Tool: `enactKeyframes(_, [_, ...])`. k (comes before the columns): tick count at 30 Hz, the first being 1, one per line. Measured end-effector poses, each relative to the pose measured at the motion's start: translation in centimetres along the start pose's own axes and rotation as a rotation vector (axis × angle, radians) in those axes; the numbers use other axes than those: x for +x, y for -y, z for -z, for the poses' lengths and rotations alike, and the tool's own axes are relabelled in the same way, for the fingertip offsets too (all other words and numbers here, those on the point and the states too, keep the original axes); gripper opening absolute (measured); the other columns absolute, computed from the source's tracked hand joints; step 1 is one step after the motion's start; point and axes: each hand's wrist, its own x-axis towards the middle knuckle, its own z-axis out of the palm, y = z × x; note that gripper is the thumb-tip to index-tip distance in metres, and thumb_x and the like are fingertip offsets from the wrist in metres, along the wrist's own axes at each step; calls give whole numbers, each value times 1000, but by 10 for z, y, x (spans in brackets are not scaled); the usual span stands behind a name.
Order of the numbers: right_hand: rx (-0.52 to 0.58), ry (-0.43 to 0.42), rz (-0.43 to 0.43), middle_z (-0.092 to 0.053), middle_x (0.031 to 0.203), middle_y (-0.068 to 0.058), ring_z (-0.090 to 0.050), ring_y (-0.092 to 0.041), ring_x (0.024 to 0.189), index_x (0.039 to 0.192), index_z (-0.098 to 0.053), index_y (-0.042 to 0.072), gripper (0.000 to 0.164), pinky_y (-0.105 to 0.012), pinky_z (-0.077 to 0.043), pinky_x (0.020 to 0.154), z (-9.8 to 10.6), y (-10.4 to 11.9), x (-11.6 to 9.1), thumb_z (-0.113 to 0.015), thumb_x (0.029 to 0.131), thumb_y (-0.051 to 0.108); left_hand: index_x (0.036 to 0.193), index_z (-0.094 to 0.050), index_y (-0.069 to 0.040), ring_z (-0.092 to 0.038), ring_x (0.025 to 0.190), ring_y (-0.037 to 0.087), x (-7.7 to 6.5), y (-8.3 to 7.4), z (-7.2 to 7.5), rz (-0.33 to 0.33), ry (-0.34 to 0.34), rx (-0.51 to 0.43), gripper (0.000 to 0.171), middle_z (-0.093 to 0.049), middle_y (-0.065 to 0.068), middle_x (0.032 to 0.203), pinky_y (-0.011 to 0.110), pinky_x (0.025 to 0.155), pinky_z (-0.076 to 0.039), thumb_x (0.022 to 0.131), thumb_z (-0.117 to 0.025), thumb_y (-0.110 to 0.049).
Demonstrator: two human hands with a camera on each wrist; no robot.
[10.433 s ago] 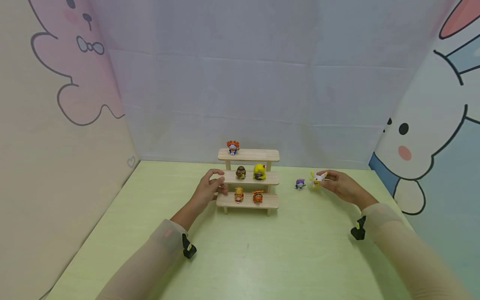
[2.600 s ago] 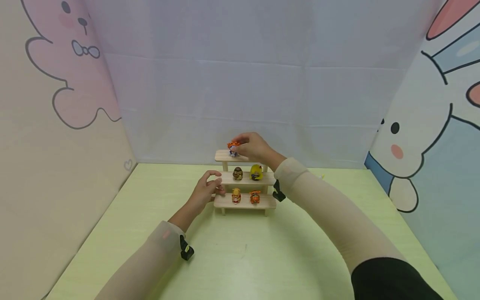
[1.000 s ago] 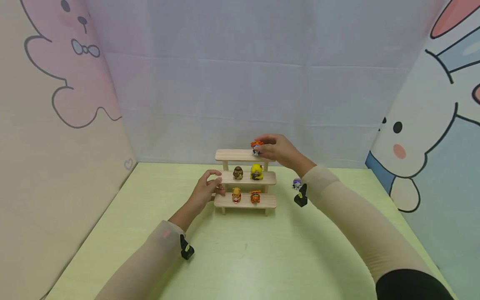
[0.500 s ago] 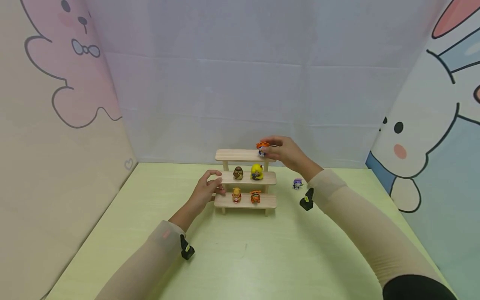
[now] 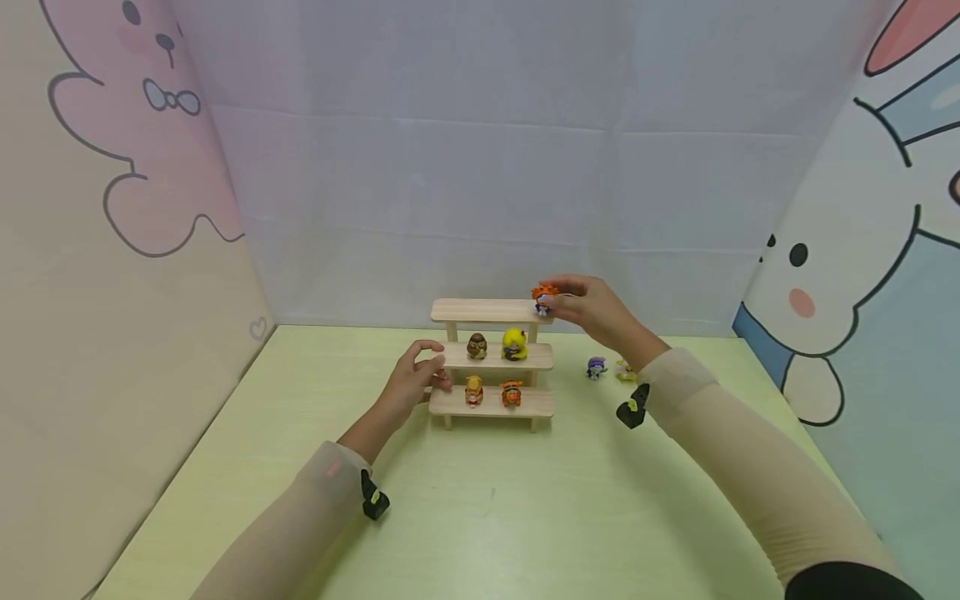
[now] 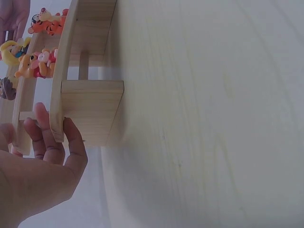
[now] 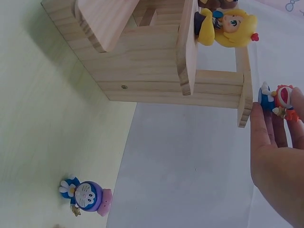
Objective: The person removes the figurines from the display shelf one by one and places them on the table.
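Observation:
My left hand [image 5: 411, 382] grips the left end of a three-tier wooden display shelf [image 5: 480, 311], its fingers curled round the board edges in the left wrist view. At the right end of the top tier, my right hand [image 5: 596, 312] pinches a small figurine with an orange headpiece and blue-and-white body [image 7: 280, 99]. The middle tier bears a brown figurine [image 5: 477, 346] and a yellow-haired one [image 7: 232, 29]. On the lowest tier stand a Winnie-the-Pooh figurine [image 6: 35, 65] and an orange Tigger figurine [image 5: 512, 393].
Right of the shelf, a Doraemon figurine with a purple hood [image 7: 87, 194] stands on the pale table [image 5: 480, 508]. Beside it a yellow-and-white figurine [image 5: 626, 372] is partly covered by the right wrist. A pale cloth wall [image 5: 420, 183] rises behind the shelf.
My right hand has slid the orange-topped figurine from the top tier's left end to its right end. Earlier that hand held the yellow-and-white figurine on the table. The left hand stays put.

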Motion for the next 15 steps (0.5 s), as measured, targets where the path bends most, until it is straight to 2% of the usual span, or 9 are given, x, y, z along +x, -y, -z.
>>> enactKeyframes(7, [16,-24,4,-49,149,-19,-54,-30,135,149,-49,-1,48,-34,-48,106,9,-4,-8,-62,104,6,133,-51,-20,-73,83,19,-1,0,1,1,-3,-4,25,-67,4,89,40,73,-54,109,-55,-28])
enactKeyframes(15, [8,-23,-13,-43,151,-20,-52,-30,137,152,-44,-2,50,-29,-48,104,24,-10,-18,-59,105,7,133,-51,-21,-73,83,19,0,0,2,1,0,0,25,-67,4,89,41,74,-54,109,-55,-29])
